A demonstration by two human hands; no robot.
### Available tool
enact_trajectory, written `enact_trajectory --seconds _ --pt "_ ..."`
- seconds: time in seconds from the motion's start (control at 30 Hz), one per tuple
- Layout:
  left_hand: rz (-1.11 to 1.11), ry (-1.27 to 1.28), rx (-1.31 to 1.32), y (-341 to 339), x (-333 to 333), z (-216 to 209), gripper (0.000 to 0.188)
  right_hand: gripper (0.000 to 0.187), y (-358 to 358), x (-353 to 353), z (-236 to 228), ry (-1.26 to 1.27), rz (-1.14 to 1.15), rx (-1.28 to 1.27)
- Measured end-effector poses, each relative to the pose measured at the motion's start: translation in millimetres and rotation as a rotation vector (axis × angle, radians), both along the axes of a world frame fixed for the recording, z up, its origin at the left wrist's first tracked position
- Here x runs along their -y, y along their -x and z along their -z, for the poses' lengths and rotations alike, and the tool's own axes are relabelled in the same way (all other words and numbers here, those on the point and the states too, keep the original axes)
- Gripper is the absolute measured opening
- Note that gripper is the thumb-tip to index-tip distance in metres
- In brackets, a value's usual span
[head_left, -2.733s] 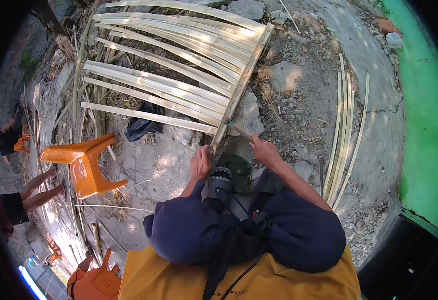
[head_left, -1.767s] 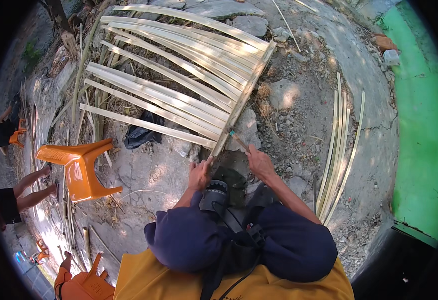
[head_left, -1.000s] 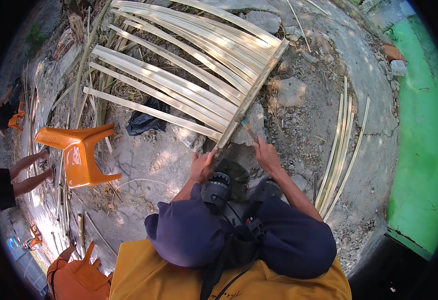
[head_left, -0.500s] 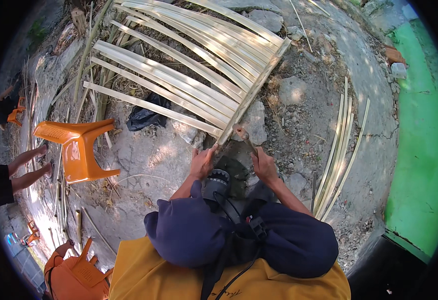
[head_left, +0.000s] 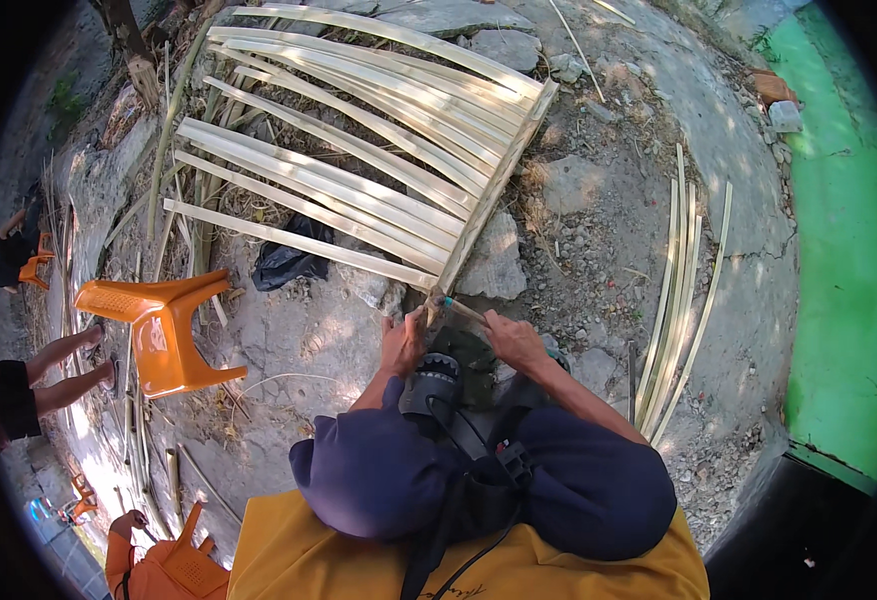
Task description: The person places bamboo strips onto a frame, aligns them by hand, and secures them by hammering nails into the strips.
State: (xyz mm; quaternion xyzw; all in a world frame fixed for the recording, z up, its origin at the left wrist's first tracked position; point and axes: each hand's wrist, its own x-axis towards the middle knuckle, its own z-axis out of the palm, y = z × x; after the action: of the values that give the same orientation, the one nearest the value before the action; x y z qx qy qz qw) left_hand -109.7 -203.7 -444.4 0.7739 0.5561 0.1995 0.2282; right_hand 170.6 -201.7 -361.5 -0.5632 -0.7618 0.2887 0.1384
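Observation:
My right hand [head_left: 516, 340] is wrapped round the wooden handle of a hammer [head_left: 467, 311], its head at the near end of a bamboo rail [head_left: 500, 187]. Beside that end, my left hand [head_left: 402, 345] is closed, its fingers close against the rail's tip and the hammer head. What exactly the left fingers grip is partly hidden. Several pale split-bamboo slats [head_left: 309, 158] fan out leftward from the rail, their right ends joined along it.
An orange plastic chair [head_left: 164, 345] lies tipped at the left, near a bystander's legs [head_left: 64, 372]. A black plastic bag [head_left: 289, 260] lies under the slats. Loose bamboo strips [head_left: 677, 300] rest at right, before a green surface [head_left: 844, 300]. Another person in orange [head_left: 164, 565] is at lower left.
The hammer has swung down and left, its head now at the rail's near end; my right hand turned with it. The left hand stays by the rail end. The whole view shifted slightly.

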Motion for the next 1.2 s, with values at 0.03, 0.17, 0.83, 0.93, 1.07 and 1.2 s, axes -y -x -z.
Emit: enact_trajectory --seconds 0.03,0.17,0.83,0.93,1.07,1.2 --pt "0.000 0.000 -0.008 3 -1 0 0.041 0.017 4 -3 -6 0.007 -0.038 -0.032" --pt "0.019 0.028 -0.012 -3 -6 -3 0.040 0.019 2 0 -8 0.005 -0.113 -0.044" --pt "-0.733 0.329 0.931 102 -174 -29 0.044 0.020 -23 36 -27 0.140 0.230 -0.117" --pt "-1.002 0.062 0.441 85 -174 -2 0.055 0.020 -39 43 -30 0.141 0.279 -0.085" --pt "-0.993 0.194 0.763 192 -179 29 0.051 0.021 -2 27 -29 0.083 0.221 -0.185" --pt "-0.804 0.301 0.973 124 -189 11 0.031 0.021 -32 49 -24 0.101 0.241 -0.091"
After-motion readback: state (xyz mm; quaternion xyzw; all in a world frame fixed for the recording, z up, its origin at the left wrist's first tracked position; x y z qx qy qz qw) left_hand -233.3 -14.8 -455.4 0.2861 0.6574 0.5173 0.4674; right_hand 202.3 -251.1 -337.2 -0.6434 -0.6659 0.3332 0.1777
